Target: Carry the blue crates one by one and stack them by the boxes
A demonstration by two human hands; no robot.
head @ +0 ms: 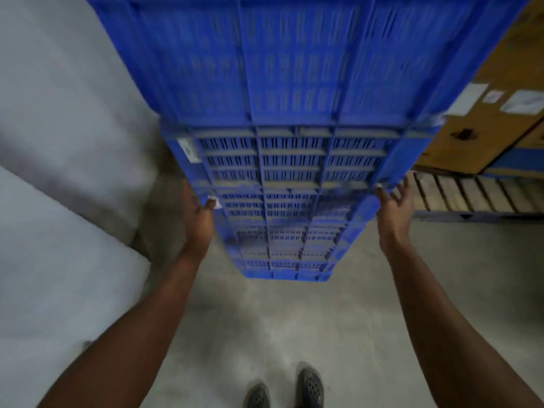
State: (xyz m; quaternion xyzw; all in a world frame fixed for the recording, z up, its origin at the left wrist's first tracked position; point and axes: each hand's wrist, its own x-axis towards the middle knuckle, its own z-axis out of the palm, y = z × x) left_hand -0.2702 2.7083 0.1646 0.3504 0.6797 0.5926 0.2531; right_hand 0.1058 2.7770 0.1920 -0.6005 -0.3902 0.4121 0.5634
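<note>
Both hands held the blue crate (pixel 290 172) raised overhead — left hand (pixel 198 214) with its grip curled on the left edge, right hand (pixel 393 206) pressing the right edge, fingers spread — cardboard boxes (pixel 482 113) far right.

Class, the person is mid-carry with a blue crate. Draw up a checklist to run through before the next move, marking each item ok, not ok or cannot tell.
1. Left hand grips the blue crate: ok, thumb curled over its edge.
2. Right hand grips the crate: not ok, fingers spread, only touching its side.
3. Floor ahead of the shoes is free of obstacles: ok for the visible patch.
4. Cardboard boxes are nearby: ok, at right.
5. Existing crate stack in place: cannot tell, the crate blocks the view.
</note>
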